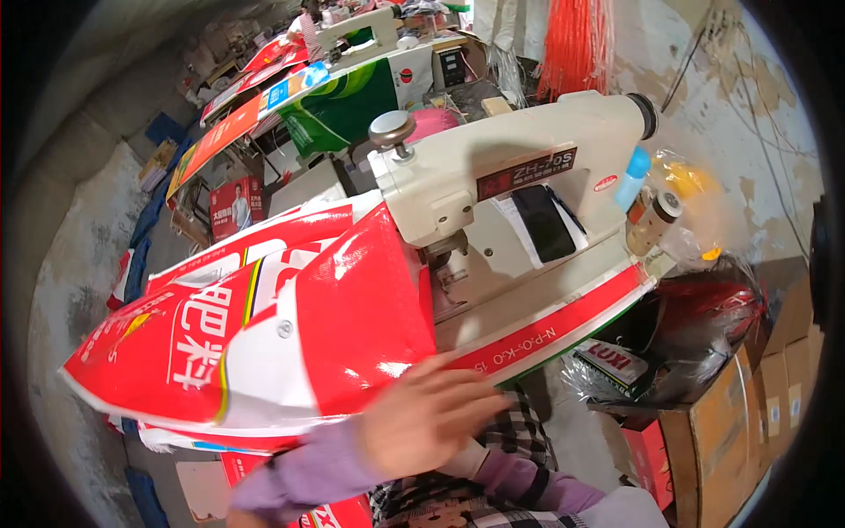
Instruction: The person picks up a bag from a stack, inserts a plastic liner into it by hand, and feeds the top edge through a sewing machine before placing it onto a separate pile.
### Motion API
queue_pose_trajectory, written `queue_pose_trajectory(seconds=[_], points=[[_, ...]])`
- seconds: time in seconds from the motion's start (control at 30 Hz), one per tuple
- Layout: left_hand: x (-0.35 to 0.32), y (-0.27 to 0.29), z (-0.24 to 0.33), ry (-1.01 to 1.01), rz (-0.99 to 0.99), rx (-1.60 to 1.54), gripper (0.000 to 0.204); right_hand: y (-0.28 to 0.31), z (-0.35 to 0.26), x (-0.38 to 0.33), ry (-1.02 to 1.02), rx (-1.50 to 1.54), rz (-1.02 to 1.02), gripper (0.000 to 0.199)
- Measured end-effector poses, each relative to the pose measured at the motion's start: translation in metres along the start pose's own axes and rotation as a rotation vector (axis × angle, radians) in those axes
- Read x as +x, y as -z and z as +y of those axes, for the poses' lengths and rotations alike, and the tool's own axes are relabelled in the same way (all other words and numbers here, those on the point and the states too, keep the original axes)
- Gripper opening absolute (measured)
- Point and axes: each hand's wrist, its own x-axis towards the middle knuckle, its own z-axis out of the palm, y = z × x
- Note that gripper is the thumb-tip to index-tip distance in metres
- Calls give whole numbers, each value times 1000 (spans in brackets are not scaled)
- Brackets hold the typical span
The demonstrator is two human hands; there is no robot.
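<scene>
A red and white printed woven plastic sack [352, 326] lies over the left side of the sewing machine [519, 141], its edge close to the needle area. My left hand [431, 418], slightly smeared by motion, is at the near edge of the sack with its fingers stretched out to the right. It passes over my right hand [466, 459], whose fingers are mostly hidden beneath it. I cannot tell whether the right hand holds anything. Both hands are just in front of the machine bed, above my lap.
A dark phone [541, 223] rests on the machine bed beside a thread spool [656, 220] and a blue bottle [632, 179]. Cardboard boxes [731, 431] stand at the right. Behind are another sewing machine [356, 31], a green printed sack [343, 110] and hanging red strands [576, 48].
</scene>
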Motion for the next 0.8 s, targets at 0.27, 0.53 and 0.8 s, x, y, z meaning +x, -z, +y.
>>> queue_pose_trajectory(seconds=[0.27, 0.53, 0.8], points=[[-111, -106, -324, 658, 172, 272, 47, 16, -13, 3, -142, 8, -16, 35], [-50, -138, -194, 888, 207, 270, 70, 27, -53, 25, 51, -76, -63, 38], [-207, -50, -7, 855, 351, 351, 77, 45, 10, 13, -137, 74, -29, 28]])
